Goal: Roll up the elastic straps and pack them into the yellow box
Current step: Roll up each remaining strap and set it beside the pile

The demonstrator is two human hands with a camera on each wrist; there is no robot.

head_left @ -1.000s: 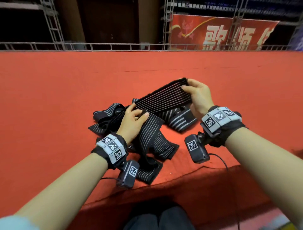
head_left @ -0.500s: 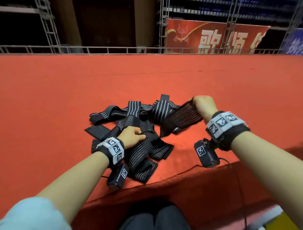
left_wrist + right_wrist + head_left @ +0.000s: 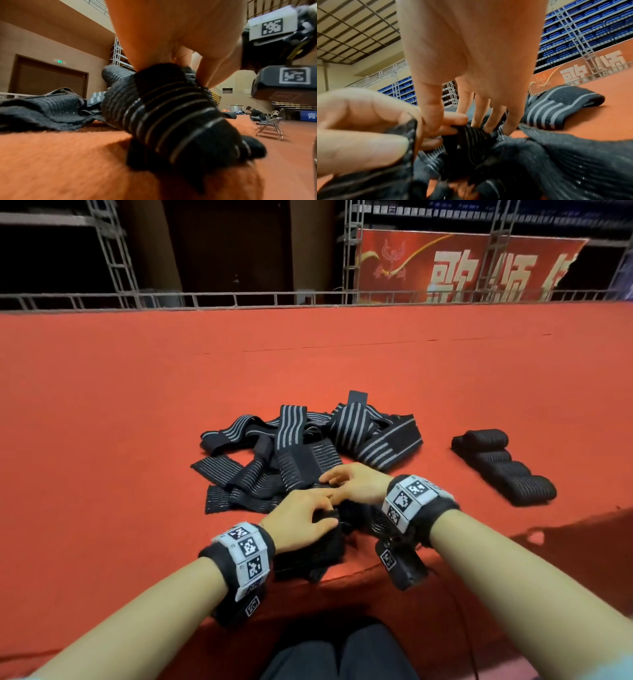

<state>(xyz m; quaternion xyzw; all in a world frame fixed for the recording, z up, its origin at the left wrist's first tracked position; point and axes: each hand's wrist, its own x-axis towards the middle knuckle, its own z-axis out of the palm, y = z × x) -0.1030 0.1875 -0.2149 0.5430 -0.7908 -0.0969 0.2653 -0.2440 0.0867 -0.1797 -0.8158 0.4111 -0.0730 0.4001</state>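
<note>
A heap of loose black elastic straps [image 3: 308, 440] with grey stripes lies on the red carpeted platform [image 3: 102, 440]. At its near side both hands meet on one strap [image 3: 308, 556], close to the platform's front edge. My left hand [image 3: 329, 515] pinches its bunched end [image 3: 171, 111] from above. My right hand [image 3: 330, 486] holds the same strap [image 3: 471, 139] between thumb and fingertips [image 3: 510, 129], right beside the left hand [image 3: 368, 121]. Several rolled straps [image 3: 503, 467] lie in a row to the right. The yellow box is not in view.
The platform's front edge [image 3: 342, 580] runs just below my wrists, with my knees under it. A metal rail [image 3: 239, 299] and a red banner [image 3: 462, 265] bound the far side. Off the platform to the right stand metal chairs [image 3: 269, 125] near a seated person [image 3: 255, 113].
My right hand dropped the strap it held stretched in the air and came down left to join the left hand. The view shifted, bringing the rolled straps into sight.
</note>
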